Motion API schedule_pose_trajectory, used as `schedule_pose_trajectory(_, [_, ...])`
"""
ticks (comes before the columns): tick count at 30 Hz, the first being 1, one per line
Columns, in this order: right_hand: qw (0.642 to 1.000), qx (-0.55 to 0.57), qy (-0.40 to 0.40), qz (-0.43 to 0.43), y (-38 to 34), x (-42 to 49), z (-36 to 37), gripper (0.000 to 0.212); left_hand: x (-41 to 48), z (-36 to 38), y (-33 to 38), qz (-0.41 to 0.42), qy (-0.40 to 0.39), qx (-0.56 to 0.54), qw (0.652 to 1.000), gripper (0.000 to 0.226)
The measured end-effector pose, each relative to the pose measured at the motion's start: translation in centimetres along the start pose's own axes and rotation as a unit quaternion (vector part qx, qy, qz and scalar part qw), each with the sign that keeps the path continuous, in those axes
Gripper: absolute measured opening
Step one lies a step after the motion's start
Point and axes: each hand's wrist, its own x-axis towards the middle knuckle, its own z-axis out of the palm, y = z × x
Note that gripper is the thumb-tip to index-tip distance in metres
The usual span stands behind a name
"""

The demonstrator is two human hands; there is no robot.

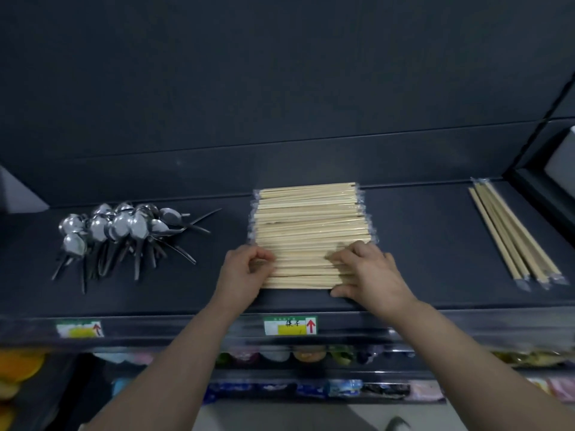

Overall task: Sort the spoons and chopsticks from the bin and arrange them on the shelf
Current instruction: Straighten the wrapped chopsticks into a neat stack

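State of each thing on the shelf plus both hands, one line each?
chopstick stack: wrapped, flat on the shelf, middle, gripped at both near corners.
spoons: loose untidy pile at left, handles mostly toward the front.
side chopsticks: wrapped, small bunch at right, flat, angled, untouched.
left hand: fingers curled on the stack's near left end.
right hand: fingers bent over its near right end, thumb at front edge.

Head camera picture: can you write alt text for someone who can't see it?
The left hand and right hand grip the near part of a flat stack of wrapped chopsticks on a dark shelf. Metal spoons lie piled to its left; a few more chopsticks lie to its right.
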Motion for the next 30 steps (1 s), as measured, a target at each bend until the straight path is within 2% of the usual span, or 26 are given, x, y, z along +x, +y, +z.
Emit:
schedule_pose_trajectory(2, [1.000,-0.011,0.024,0.017,0.1,-0.6,0.1,0.073,-0.5,-0.1,-0.3,0.027,0.012,0.066,0.997,0.023])
schedule_pose_trajectory(4, [0.998,-0.023,0.020,0.054,0.2,-0.9,0.4,0.080,-0.8,-0.1,-0.1,0.024,-0.043,0.117,0.992,0.054])
schedule_pose_trajectory(6, [0.994,-0.002,-0.019,0.105,0.2,-1.0,0.8,0.082,-0.8,0.2,0.0,0.002,-0.116,0.230,0.966,0.086])
schedule_pose_trajectory(7, [0.991,0.015,-0.042,0.127,0.2,-1.0,1.0,0.082,-0.8,0.4,0.1,-0.014,-0.139,0.267,0.953,0.094])
schedule_pose_trajectory(9, [0.986,0.040,-0.065,0.149,-0.1,-0.9,1.4,0.081,-0.4,0.7,0.1,-0.042,-0.157,0.274,0.948,0.100])
schedule_pose_trajectory(15, [0.985,0.047,-0.070,0.153,-0.2,0.9,1.7,0.077,0.7,1.0,0.3,-0.032,-0.181,0.285,0.941,0.086])
schedule_pose_trajectory(19, [0.980,0.060,-0.057,0.183,0.0,0.8,1.5,0.088,0.2,1.2,0.1,-0.030,-0.184,0.311,0.932,0.090])
schedule_pose_trajectory(23, [0.979,0.035,-0.076,0.186,-0.1,0.8,0.8,0.090,0.1,1.5,0.8,-0.022,-0.164,0.343,0.924,0.089])
schedule_pose_trajectory(25, [0.983,0.014,-0.054,0.175,-0.1,0.7,0.5,0.080,0.3,2.0,1.7,0.035,-0.153,0.361,0.919,0.082])
schedule_pose_trajectory(27, [0.990,-0.004,-0.015,0.140,0.2,0.3,0.2,0.058,0.4,2.8,2.9,0.101,-0.154,0.355,0.916,0.067])
schedule_pose_trajectory(30, [0.995,-0.060,0.025,0.079,1.5,-0.5,-0.4,0.036,1.0,4.7,5.0,0.148,-0.138,0.321,0.925,0.042])
